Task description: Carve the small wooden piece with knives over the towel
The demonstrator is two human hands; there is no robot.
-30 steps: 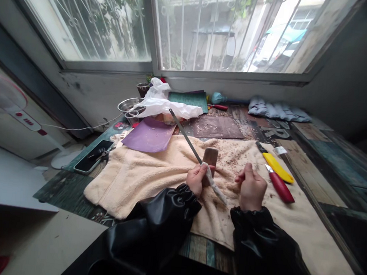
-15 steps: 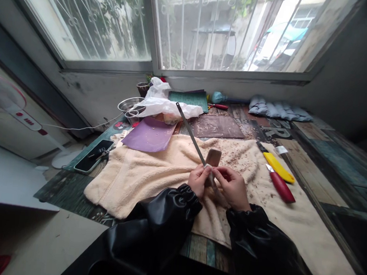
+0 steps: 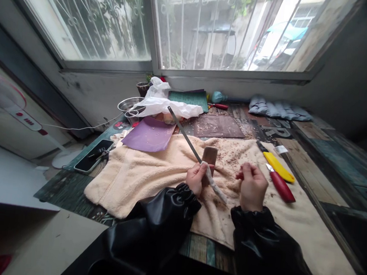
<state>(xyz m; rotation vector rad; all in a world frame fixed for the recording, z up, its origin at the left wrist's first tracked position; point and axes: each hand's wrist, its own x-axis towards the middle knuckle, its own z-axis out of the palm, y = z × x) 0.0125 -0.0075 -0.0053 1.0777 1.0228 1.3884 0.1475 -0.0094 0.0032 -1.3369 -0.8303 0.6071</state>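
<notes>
My left hand is closed around a hacksaw blade and a small brown wooden block together. The thin dark blade points up and to the left, and its lower end is wrapped in pale cloth or tape slanting down to the right. Apart from it, over the towel, my right hand is closed with curled fingers; whatever it may pinch is hidden. Close to its right lie a red-handled knife and a yellow-handled tool.
Brown shavings dot the towel and a brown mat. At the left are a purple sheet and a phone with keys. Behind stand a metal bowl, a white plastic bag and a green mat. A fan stands left.
My right hand has left the wrapped end of the blade and moved right, its fingers curled. My left hand still holds block and blade; the blade's tip has dipped slightly down and left.
</notes>
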